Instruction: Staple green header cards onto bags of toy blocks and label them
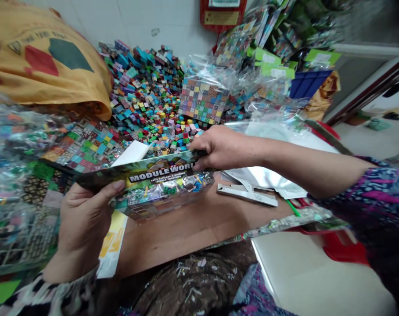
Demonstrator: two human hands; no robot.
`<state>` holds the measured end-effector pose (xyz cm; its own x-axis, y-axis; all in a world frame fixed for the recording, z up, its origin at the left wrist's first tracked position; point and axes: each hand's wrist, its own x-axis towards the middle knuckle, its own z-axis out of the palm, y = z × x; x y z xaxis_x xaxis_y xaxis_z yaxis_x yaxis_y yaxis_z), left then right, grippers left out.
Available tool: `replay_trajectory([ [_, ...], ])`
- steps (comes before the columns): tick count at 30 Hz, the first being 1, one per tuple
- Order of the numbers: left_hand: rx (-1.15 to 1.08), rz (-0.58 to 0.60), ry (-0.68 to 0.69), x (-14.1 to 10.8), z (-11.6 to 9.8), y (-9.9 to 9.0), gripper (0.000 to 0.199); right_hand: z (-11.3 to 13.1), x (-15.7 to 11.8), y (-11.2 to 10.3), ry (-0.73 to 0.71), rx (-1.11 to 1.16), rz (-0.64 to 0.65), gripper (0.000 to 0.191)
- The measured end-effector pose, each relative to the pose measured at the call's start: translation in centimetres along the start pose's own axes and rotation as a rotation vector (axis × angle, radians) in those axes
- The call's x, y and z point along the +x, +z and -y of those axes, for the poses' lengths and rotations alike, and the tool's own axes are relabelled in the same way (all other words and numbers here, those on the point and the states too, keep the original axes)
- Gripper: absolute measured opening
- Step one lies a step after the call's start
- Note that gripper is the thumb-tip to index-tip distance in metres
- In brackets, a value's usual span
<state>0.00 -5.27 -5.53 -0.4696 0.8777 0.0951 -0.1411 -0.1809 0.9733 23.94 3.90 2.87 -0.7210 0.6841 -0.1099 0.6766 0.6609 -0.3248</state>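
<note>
Far left: clear bags (11, 153) of small parts piled to the table edge, a yellow sack (67, 61) slumped behind them; probably kept there as stock within reach.

Left hand (87, 215): closed on the left end of a printed header card (163, 169), thumb laid flat on the front face, the other fingers bent behind. How far those fingers are curled cannot be told, as they are hidden by the card. A paper slip (112, 245) with yellow print is seen just beside the wrist.

Centre: the card is held lengthwise, right end slightly higher, lettering faced toward the wearer. Beneath it a clear pack (166, 202) of coloured blocks is seen, low over the brown tabletop (173, 239); whether it is touching cannot be told. A loose block heap (146, 96) is banked against the wall, seemingly so that the front is left for handwork.

Right hand (219, 147): the card's right end pinched between thumb and fingers, with hardly any gap. By judgement, both ends are gripped so that the strip is kept straight.

Right: a metal stapler (247, 195) laid near the right hand, presumably for quick pick-up; white plastic bags (285, 158) spread behind it.
</note>
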Motion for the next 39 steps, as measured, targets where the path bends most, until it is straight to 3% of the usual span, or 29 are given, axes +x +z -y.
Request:
replay_trajectory([
  [4, 0.029, 0.017, -0.055, -0.2, -0.2, 0.0, 0.029, -0.1, -0.2, 0.1, -0.005, -0.040, -0.031, 0.009],
  [10, 0.009, 0.048, 0.025, -0.2, -0.4, 0.4, 0.025, -0.3, -0.6, 0.6, -0.021, -0.163, -0.045, 0.018],
  [13, 0.042, 0.026, 0.013, -0.3, -0.6, 0.4, 0.026, -0.7, -1.5, 0.6, -0.099, -0.180, -0.087, 0.034],
  [16, 0.043, 0.024, -0.005, -0.4, -0.8, 0.2, 0.026, -1.9, -3.5, 0.8, -0.144, 0.006, -0.314, 0.050],
  [19, 0.021, 0.028, -0.004, -0.4, -0.8, 0.3, 0.025, -4.6, -6.1, 2.5, 0.132, 0.275, -0.657, 0.045],
  [20, 0.016, 0.029, 0.001, -0.4, -0.8, 0.3, 0.025, -5.6, -6.9, 3.6, 0.253, 0.296, -0.685, 0.046],
  [21, 0.012, 0.032, 0.005, -0.4, -0.8, 0.3, 0.025, -6.7, -7.6, 5.0, 0.368, 0.274, -0.629, 0.049],
  [23, 0.003, 0.040, 0.012, -0.4, -0.9, 0.4, 0.027, -8.4, -8.6, 8.2, 0.508, 0.132, -0.239, 0.064],
  [26, -0.002, 0.024, 0.020, -0.4, -0.8, 0.4, 0.028, -9.8, -9.1, 12.6, 0.575, 0.015, -0.068, 0.077],
  [30, 0.030, 0.021, 0.018, -0.1, -0.2, -0.2, 0.024, -10.2, -8.4, 15.0, 0.614, -0.037, -0.064, 0.070],
  [35, -0.029, 0.093, -0.022, 0.4, 1.1, -1.5, 0.025, -10.3, -8.3, 14.1, 0.558, 0.061, -0.104, 0.050],
  [39, -0.017, 0.116, -0.018, 0.7, 2.0, -2.3, 0.028, -10.7, -11.6, 12.9, 0.570, 0.202, -0.231, 0.051],
])
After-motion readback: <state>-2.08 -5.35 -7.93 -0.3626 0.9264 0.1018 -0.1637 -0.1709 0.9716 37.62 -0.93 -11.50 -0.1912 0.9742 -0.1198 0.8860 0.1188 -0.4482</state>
